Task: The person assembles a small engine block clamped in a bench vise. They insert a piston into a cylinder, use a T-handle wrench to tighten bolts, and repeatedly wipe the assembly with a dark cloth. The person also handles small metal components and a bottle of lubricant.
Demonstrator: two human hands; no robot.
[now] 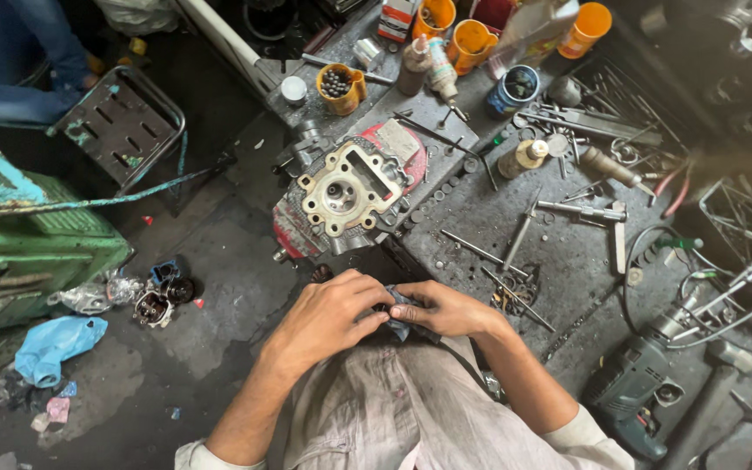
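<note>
At lower centre the left hand (328,315) and right hand (446,309) meet, both clamped on a small dark cloth (404,315) just short of the bench (567,252) edge. Just above sits a cylinder head (350,193), overhanging that edge. Bare floor (219,287) opens left; tools crowd right

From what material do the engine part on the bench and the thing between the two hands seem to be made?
The engine part looks like cast metal, probably aluminium: a dull pale-grey face with machined holes and ports. The thing between the left hand and right hand looks like a cloth rag: soft, crumpled, blue-grey, matte. What it wraps is hidden.
</note>
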